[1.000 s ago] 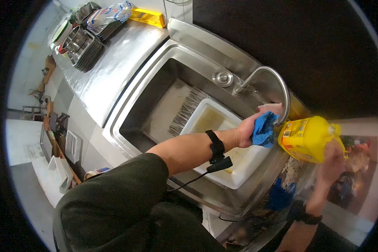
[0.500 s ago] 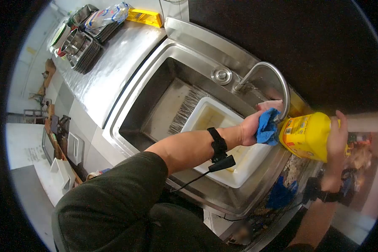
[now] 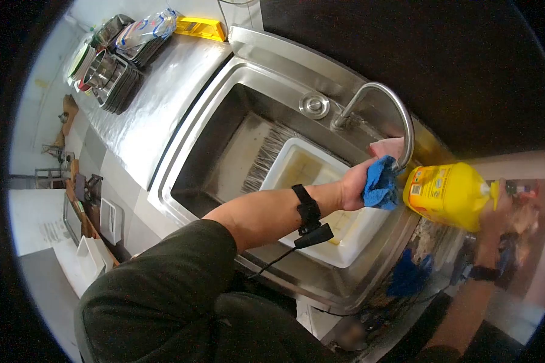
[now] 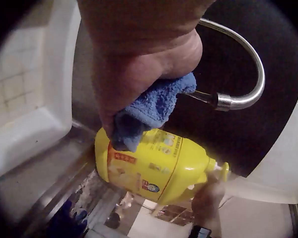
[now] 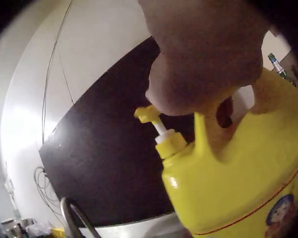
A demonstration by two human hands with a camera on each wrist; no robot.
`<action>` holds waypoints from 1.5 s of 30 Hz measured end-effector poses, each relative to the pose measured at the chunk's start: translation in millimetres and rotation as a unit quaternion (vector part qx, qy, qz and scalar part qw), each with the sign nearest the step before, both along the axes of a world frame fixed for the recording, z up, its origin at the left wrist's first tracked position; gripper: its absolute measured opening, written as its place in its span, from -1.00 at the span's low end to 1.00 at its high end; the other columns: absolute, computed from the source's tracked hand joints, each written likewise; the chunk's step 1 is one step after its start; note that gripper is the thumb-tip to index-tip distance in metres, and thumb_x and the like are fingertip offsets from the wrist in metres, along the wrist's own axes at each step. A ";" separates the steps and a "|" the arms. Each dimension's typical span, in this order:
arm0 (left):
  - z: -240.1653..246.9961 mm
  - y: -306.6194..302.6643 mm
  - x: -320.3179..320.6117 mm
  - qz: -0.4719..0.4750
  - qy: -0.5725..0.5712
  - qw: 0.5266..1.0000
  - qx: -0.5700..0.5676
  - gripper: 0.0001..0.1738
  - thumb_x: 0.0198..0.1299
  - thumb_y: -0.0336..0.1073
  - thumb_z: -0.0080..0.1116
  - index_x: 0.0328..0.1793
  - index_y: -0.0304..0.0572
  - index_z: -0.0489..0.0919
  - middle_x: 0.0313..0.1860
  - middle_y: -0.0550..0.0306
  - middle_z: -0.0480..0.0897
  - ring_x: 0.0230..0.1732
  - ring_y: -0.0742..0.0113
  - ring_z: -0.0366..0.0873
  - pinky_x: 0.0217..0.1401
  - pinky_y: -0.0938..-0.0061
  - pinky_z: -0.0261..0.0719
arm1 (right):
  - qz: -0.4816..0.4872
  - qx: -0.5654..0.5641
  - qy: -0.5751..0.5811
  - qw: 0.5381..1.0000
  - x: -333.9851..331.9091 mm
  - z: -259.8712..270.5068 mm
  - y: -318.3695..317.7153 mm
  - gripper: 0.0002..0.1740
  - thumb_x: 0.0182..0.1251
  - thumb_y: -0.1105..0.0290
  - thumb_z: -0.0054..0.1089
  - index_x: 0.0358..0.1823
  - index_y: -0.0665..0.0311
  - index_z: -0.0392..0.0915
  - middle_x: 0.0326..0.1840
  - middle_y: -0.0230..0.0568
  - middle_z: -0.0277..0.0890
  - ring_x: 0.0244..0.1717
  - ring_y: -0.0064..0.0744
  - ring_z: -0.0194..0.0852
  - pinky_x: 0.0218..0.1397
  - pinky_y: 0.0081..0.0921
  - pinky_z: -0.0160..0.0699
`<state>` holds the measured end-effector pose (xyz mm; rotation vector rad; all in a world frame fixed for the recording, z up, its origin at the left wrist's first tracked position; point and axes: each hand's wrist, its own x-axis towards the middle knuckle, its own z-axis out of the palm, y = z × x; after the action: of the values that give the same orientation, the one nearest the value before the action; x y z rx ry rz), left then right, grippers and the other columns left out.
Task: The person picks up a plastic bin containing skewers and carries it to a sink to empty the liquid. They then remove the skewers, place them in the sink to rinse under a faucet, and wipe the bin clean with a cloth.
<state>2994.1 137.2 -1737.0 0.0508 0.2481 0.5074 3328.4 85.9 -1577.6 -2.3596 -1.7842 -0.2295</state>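
In the head view my left hand (image 3: 352, 186) holds a crumpled blue cloth (image 3: 379, 183) below the spout of the curved faucet (image 3: 406, 124). The left wrist view shows a thin stream of water from the faucet running onto the cloth (image 4: 151, 111). A big yellow pump bottle (image 3: 443, 195) is tilted on its side at the sink's right edge, its base close to the cloth. My right hand (image 3: 495, 213) is at its pump end. The right wrist view has this hand (image 5: 208, 59) gripping the bottle's handle, with the pump head (image 5: 148, 115) next to it.
Under my left forearm a white basin (image 3: 272, 175) sits in the steel sink (image 3: 203, 160). Blue gloves or cloth (image 3: 409, 272) lie beyond the sink's right rim. Stacked metal trays (image 3: 124, 91) and a plastic bag (image 3: 145, 30) stand on the steel counter (image 3: 157, 115).
My right hand has shifted about the bottle's handle end, first out to the far side and then back down. The left hand keeps the blue cloth under the faucet.
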 end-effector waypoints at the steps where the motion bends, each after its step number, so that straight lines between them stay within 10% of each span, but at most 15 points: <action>1: -1.0 -0.5 -1.0 0.001 -0.001 1.000 0.002 -0.50 0.34 0.03 -0.35 0.14 -0.04 0.48 -0.18 0.20 0.63 -0.26 0.26 0.59 -0.01 0.15 0.56 | -0.010 -0.007 0.028 1.000 1.5 -0.3 -3.3 -0.50 0.44 0.18 -0.31 0.19 0.44 0.28 -0.13 0.16 0.48 -0.08 0.09 0.45 -0.01 -0.24 0.43; 6: 2.4 -4.4 -5.1 -0.008 0.005 1.000 0.002 -0.51 0.34 0.01 -0.36 0.15 -0.06 0.47 -0.20 0.19 0.63 -0.26 0.27 0.59 -0.01 0.17 0.56 | 0.206 0.041 -0.086 0.974 26.5 -3.1 -26.3 -0.49 0.32 0.11 -0.18 0.08 0.39 0.39 -0.15 0.15 0.45 -0.03 0.10 0.41 0.06 -0.15 0.36; 16: 10.8 -19.0 0.8 -0.024 0.003 1.000 -0.018 -0.55 0.35 -0.01 -0.35 0.07 0.02 0.52 -0.35 0.20 0.61 -0.34 0.29 0.57 -0.13 0.26 0.57 | 0.094 -0.040 -0.096 0.990 13.1 4.0 -45.1 -0.55 0.23 0.22 -0.11 0.07 0.34 0.41 -0.03 0.11 0.44 0.03 0.12 0.37 0.12 -0.10 0.32; 19: 18.0 -25.5 4.6 -0.023 -0.012 1.000 -0.017 -0.52 0.36 -0.03 -0.39 0.15 -0.02 0.48 -0.27 0.15 0.62 -0.29 0.26 0.59 -0.09 0.21 0.58 | 0.278 0.092 -0.340 0.894 28.9 5.1 -43.7 -0.60 0.30 0.27 -0.17 0.01 0.39 0.44 -0.10 0.10 0.49 0.00 0.07 0.42 0.11 -0.15 0.33; 20: 24.4 -27.2 6.1 -0.017 -0.009 1.000 -0.024 -0.52 0.36 -0.03 -0.40 0.15 -0.03 0.48 -0.25 0.14 0.63 -0.29 0.25 0.59 -0.10 0.21 0.58 | 0.120 0.088 -0.039 0.988 6.9 18.3 -39.0 -0.61 0.33 0.25 -0.19 -0.02 0.39 0.45 -0.12 0.07 0.49 -0.03 0.01 0.44 0.09 -0.18 0.34; 21: 31.9 -28.5 8.3 -0.020 -0.015 0.999 -0.024 -0.52 0.36 -0.03 -0.40 0.15 -0.03 0.48 -0.25 0.14 0.63 -0.29 0.25 0.59 -0.10 0.21 0.58 | -0.052 0.076 0.266 0.960 -10.8 27.3 -35.9 -0.60 0.37 0.23 -0.21 -0.04 0.39 0.47 -0.14 0.05 0.50 -0.07 -0.05 0.46 0.07 -0.22 0.35; 24: 37.5 -30.9 15.9 -0.021 0.018 0.997 -0.067 -0.51 0.36 -0.03 -0.39 0.17 -0.06 0.47 -0.19 0.12 0.63 -0.28 0.23 0.59 -0.12 0.22 0.59 | -0.016 0.057 0.397 0.916 -34.0 33.4 -33.6 -0.51 0.44 0.10 -0.30 -0.10 0.40 0.47 -0.18 -0.01 0.51 -0.14 -0.19 0.45 0.02 -0.30 0.35; 25: 27.7 -31.5 18.5 -0.029 -0.027 0.999 -0.028 -0.51 0.35 -0.04 -0.40 0.18 -0.07 0.46 -0.17 0.11 0.63 -0.25 0.23 0.59 -0.10 0.21 0.59 | -0.017 0.058 0.396 0.916 -41.6 33.8 -31.1 -0.51 0.44 0.10 -0.30 -0.10 0.40 0.47 -0.18 -0.01 0.51 -0.14 -0.19 0.45 0.02 -0.30 0.35; 27: 24.8 -35.0 24.5 -0.038 -0.072 0.997 0.012 -0.50 0.35 -0.05 -0.40 0.18 -0.09 0.46 -0.14 0.10 0.63 -0.22 0.22 0.60 -0.09 0.20 0.59 | 0.080 -0.058 0.022 0.995 -55.3 36.5 -24.6 -0.45 0.44 0.03 -0.37 -0.15 0.40 0.48 -0.20 -0.09 0.52 -0.19 -0.28 0.43 0.01 -0.34 0.34; 33: 62.5 -39.8 36.6 -0.041 -0.056 0.998 0.001 -0.51 0.33 -0.05 -0.40 0.12 -0.08 0.50 -0.21 0.11 0.63 -0.27 0.20 0.60 -0.17 0.27 0.59 | -0.033 -0.015 0.339 0.940 -93.0 50.2 -19.7 -0.47 0.41 0.07 -0.34 -0.16 0.41 0.50 -0.16 -0.08 0.52 -0.14 -0.21 0.43 0.03 -0.31 0.33; 39: 61.2 -39.6 44.4 -0.047 -0.070 0.996 0.003 -0.52 0.32 -0.02 -0.39 0.09 -0.03 0.51 -0.21 0.10 0.64 -0.29 0.18 0.61 -0.22 0.23 0.60 | 0.155 -0.078 0.072 0.982 -69.8 69.2 -27.8 -0.54 0.41 0.09 -0.20 -0.02 0.32 0.50 -0.13 -0.02 0.51 0.00 -0.11 0.37 0.06 -0.32 0.33; 45: 45.7 -40.1 57.5 -0.078 -0.077 0.994 0.008 -0.53 0.34 -0.02 -0.38 0.12 -0.02 0.48 -0.14 0.09 0.64 -0.20 0.19 0.62 -0.11 0.23 0.60 | 0.159 0.085 0.088 0.980 -77.8 46.0 -31.0 -0.55 0.40 0.08 -0.17 -0.22 0.33 0.56 -0.22 0.04 0.54 -0.21 -0.08 0.45 -0.08 -0.22 0.38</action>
<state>3051.5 97.1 -1691.3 0.0467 0.0869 0.3559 3250.6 54.9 -1531.6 -1.8836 -1.9347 -0.1197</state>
